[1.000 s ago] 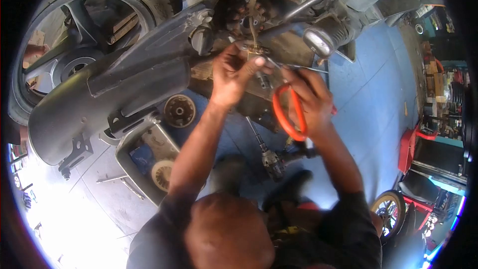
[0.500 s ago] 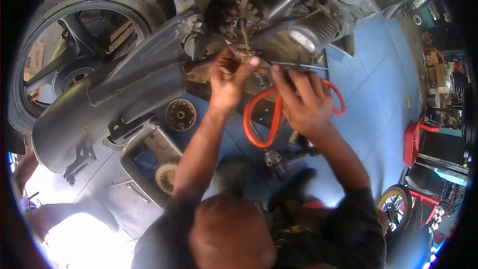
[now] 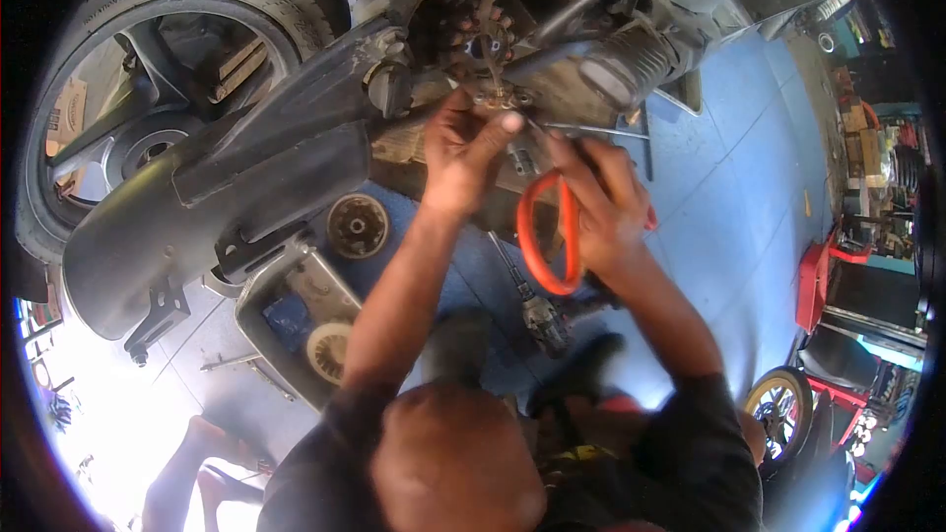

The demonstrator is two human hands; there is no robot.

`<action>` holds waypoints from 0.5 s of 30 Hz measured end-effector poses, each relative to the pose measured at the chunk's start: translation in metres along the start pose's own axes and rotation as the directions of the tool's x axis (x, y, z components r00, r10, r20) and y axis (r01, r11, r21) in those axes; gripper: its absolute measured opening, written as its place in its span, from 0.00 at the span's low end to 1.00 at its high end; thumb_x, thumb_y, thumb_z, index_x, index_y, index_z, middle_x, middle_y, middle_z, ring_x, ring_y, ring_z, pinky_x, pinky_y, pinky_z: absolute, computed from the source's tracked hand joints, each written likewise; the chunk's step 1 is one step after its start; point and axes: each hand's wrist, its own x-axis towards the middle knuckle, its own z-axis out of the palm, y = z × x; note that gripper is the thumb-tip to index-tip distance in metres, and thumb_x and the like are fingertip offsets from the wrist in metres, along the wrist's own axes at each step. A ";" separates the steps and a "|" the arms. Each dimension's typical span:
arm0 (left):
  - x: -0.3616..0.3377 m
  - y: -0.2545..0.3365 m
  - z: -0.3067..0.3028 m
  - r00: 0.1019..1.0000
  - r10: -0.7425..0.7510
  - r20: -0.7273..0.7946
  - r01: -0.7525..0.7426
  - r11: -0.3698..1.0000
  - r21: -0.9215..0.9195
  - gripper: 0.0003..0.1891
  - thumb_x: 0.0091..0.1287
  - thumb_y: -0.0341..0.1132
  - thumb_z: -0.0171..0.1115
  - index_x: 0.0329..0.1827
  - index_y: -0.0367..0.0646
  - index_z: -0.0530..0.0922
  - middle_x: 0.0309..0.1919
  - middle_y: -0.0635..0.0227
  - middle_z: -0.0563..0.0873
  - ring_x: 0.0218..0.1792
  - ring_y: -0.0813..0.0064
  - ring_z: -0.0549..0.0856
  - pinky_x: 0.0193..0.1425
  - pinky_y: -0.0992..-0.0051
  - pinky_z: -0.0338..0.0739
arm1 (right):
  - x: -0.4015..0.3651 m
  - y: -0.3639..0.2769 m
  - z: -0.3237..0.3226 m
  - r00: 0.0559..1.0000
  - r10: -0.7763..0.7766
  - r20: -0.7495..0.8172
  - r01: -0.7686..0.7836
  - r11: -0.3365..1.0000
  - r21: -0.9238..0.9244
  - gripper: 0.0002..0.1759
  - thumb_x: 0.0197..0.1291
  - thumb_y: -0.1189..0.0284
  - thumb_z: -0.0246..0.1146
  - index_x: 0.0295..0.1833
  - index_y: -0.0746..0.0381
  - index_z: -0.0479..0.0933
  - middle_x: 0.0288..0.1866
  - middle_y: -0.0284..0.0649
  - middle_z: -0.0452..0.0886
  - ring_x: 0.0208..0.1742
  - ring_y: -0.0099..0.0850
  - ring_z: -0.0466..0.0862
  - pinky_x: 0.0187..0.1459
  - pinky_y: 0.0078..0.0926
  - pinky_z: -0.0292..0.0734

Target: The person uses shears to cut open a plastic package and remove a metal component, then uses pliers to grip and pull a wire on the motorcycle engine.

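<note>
My left hand (image 3: 461,160) is closed, its thumb and fingers pinching at a small brass-coloured part (image 3: 501,99) at the lower end of a hanging cable (image 3: 488,15). Exactly what lies between the fingertips is too small to make out. My right hand (image 3: 603,199) is closed around scissors (image 3: 548,271) with large orange loop handles. Their tip end is close to my left thumb, partly hidden by my fingers. Above both hands are the exposed motorcycle parts (image 3: 483,39), with a round coil-like piece among them.
A wheel (image 3: 163,15) and black fender (image 3: 222,182) fill the left. On the blue tiled floor lie a round metal drum (image 3: 357,227), a grey casing (image 3: 261,320) and a power tool (image 3: 542,320). A person's bare leg (image 3: 182,468) is at lower left; shelves stand right.
The orange handle loops have swung to the right and closer together. My hands have shifted slightly right. At lower left, the other person's limbs have moved downward in view.
</note>
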 end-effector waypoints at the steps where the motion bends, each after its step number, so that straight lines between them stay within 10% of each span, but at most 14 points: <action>1: 0.001 0.000 0.003 1.000 0.026 -0.006 -0.026 0.999 0.039 0.17 0.64 0.25 0.68 0.53 0.34 0.74 0.44 0.58 0.86 0.44 0.72 0.86 0.53 0.72 0.79 | 0.000 0.000 0.000 0.999 -0.035 0.007 0.035 0.998 -0.058 0.26 0.50 0.73 0.65 0.58 0.60 0.81 0.45 0.42 0.76 0.35 0.38 0.79 0.34 0.34 0.79; 8: 0.002 -0.002 0.000 0.996 0.087 -0.022 -0.081 0.978 0.191 0.17 0.62 0.26 0.69 0.52 0.35 0.75 0.41 0.62 0.87 0.41 0.75 0.85 0.49 0.73 0.79 | -0.002 -0.002 -0.001 0.990 -0.130 0.057 0.141 0.934 -0.329 0.26 0.53 0.71 0.59 0.60 0.59 0.80 0.46 0.42 0.76 0.35 0.37 0.78 0.34 0.31 0.77; 15: -0.003 0.009 -0.021 0.990 -0.117 0.076 0.125 0.985 -0.116 0.16 0.68 0.35 0.65 0.54 0.37 0.76 0.43 0.61 0.85 0.44 0.70 0.85 0.50 0.71 0.79 | -0.014 0.016 0.000 0.978 0.210 -0.017 -0.209 0.961 -0.182 0.31 0.46 0.79 0.67 0.61 0.55 0.81 0.48 0.44 0.76 0.44 0.40 0.80 0.42 0.34 0.79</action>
